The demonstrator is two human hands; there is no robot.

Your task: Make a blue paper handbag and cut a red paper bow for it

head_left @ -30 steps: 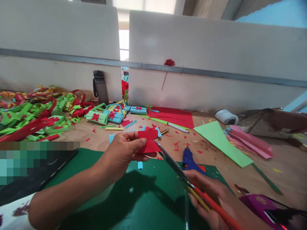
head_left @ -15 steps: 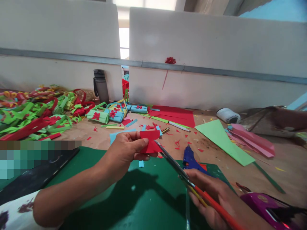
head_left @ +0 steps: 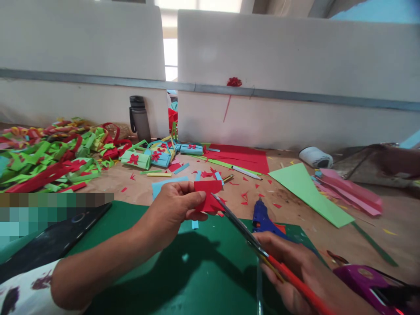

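Between its thumb and fingers, my left hand [head_left: 180,201] pinches a small piece of red paper [head_left: 207,197]. My right hand [head_left: 292,262] grips scissors [head_left: 241,227] with orange-red handles, their blade tips at the right part of the red paper. Something thin and yellow shows beside the scissor handle under my right fingers; I cannot make out what it is. Both hands are above a green cutting mat [head_left: 170,271]. A blue glue gun [head_left: 262,216] lies just beyond my right hand.
Small paper bags with red bows [head_left: 136,158] stand behind my left hand, near a grey bottle [head_left: 140,118]. Paper strips [head_left: 42,157] pile up at the left. A green sheet [head_left: 308,192], red sheet [head_left: 243,158], phone [head_left: 62,238] and purple device [head_left: 357,282] lie around.
The scissor tips remain at the red paper, whose visible outline looks squarer now. The whole view has shifted slightly, with both hands keeping their grips.
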